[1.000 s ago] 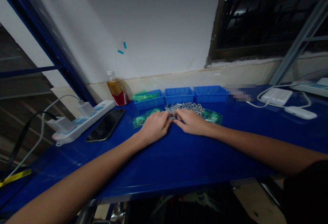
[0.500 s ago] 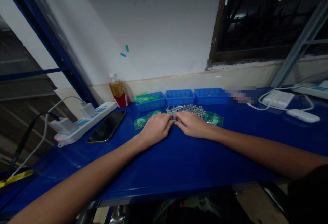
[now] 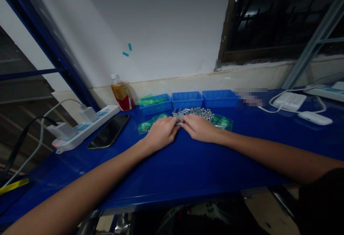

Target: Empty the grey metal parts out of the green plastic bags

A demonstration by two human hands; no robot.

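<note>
Between the fingertips of both hands is a small metal cylinder (image 3: 179,123), grey and lying crosswise. My left hand (image 3: 162,132) is closed on its left end. From the other side, my right hand (image 3: 199,128) pinches the right end. Just beyond the fingers lies a pile of small metal cylinders (image 3: 197,112), partly hidden by the hands. Green plastic bags with small parts inside lie on both sides: a left bag (image 3: 145,126) by my left hand and a right bag (image 3: 223,123) past my right wrist.
Three blue bins stand along the wall; the left bin (image 3: 157,109) holds green bags. A drink bottle (image 3: 121,92), a phone (image 3: 109,132) and a power strip (image 3: 88,127) are at the left. A white charger (image 3: 288,101) with cables lies at the right.
The whole view has shifted slightly, so everything appears a little further left and higher. Both hands stay together on the small metal cylinder.
</note>
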